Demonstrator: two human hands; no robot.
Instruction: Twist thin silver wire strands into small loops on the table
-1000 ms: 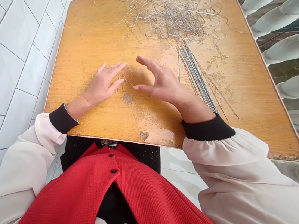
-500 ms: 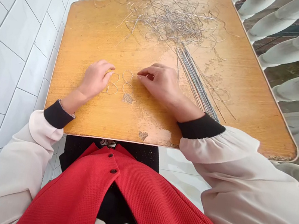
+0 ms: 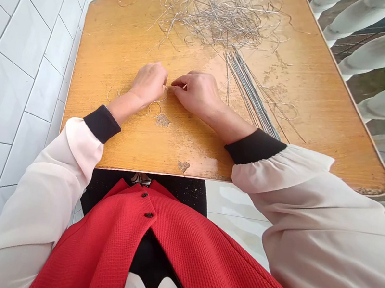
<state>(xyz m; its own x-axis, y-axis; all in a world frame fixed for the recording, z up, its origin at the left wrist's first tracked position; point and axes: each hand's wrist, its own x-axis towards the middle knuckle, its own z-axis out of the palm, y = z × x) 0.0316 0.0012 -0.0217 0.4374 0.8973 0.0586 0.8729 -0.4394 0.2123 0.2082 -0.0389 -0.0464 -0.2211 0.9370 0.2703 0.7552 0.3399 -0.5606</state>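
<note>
Noting left hand (image 3: 149,83) and right hand (image 3: 196,95) curled narrowly together over thin bent silver wire loops (image 3: 153,108) on the orange wooden counter (image 3: 120,45); any grip hidden by fingers. Judged light, springy; best pinched at an exposed curve.

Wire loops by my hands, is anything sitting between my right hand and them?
Nothing visible stands in the way. The right hand rests right beside the bent wire loops, though the left hand lies over part of them and hides that part from view.
</note>
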